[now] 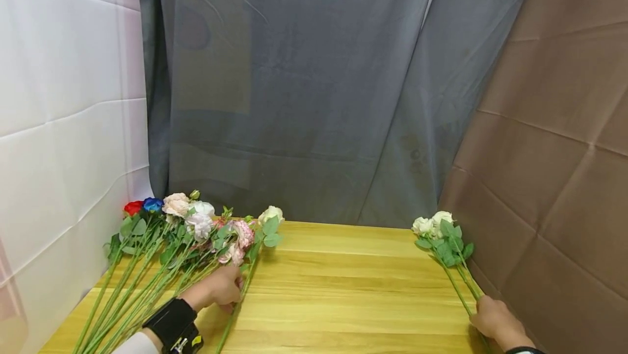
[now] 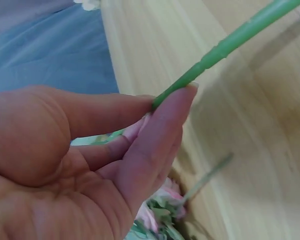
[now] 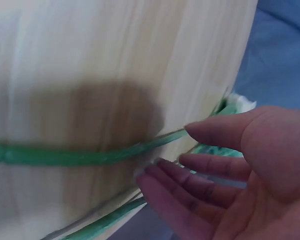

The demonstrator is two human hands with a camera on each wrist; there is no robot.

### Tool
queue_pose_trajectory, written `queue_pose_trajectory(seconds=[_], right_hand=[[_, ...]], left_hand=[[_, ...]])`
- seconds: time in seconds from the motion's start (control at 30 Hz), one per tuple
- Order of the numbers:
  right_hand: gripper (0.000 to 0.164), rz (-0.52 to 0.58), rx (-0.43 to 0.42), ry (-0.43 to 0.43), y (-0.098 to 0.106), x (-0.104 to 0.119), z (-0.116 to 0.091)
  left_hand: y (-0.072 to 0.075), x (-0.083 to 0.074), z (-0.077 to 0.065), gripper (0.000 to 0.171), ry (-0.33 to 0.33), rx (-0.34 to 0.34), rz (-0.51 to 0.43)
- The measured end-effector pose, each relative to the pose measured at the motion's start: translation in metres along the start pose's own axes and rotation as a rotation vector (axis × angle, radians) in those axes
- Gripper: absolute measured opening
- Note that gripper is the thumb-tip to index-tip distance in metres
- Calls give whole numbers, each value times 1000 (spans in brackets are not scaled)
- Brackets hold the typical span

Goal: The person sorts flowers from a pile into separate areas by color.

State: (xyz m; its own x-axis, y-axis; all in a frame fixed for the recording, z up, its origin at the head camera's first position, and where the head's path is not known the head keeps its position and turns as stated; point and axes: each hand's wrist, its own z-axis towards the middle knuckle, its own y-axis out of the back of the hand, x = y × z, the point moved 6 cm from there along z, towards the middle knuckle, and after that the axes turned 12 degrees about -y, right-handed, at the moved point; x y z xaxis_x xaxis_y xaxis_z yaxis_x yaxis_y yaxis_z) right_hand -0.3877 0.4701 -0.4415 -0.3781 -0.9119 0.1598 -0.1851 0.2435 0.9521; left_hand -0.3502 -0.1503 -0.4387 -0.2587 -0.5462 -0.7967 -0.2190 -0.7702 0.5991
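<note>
My left hand (image 1: 223,288) pinches a green flower stem (image 2: 230,42) between thumb and index finger, as the left wrist view shows. That stem runs up to a cream-white rose (image 1: 271,215) with green leaves at the right side of the flower pile. Over on the right, two white roses (image 1: 432,224) lie side by side on the table. My right hand (image 1: 497,318) is at their stems, thumb tip right at one stem (image 3: 90,156). Its other fingers are loosely bent and spread from the thumb, with a second stem (image 3: 110,220) passing behind them.
Several long-stemmed flowers lie on the left of the wooden table (image 1: 343,288), among them a red rose (image 1: 133,208), a blue rose (image 1: 152,204) and pink blooms (image 1: 242,233). A grey curtain (image 1: 304,92) closes the back; white cloth (image 1: 68,103) and brown cloth (image 1: 549,141) flank the sides.
</note>
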Motion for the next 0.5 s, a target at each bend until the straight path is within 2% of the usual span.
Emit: queue_pose_trajectory(seconds=[0.1, 0.2, 0.37, 0.5], right_hand=[[30, -27, -48, -8, 9, 17, -8], [32, -14, -93, 27, 15, 42, -18], [32, 63, -159, 182, 15, 98, -39], [25, 220, -196, 330, 6, 152, -63]], left_hand=[[-1, -5, 2, 18, -39, -30, -73], [-2, -10, 6, 15, -55, -40, -111], [-5, -23, 15, 18, -113, -43, -124], [-10, -38, 25, 20, -170, -61, -144]])
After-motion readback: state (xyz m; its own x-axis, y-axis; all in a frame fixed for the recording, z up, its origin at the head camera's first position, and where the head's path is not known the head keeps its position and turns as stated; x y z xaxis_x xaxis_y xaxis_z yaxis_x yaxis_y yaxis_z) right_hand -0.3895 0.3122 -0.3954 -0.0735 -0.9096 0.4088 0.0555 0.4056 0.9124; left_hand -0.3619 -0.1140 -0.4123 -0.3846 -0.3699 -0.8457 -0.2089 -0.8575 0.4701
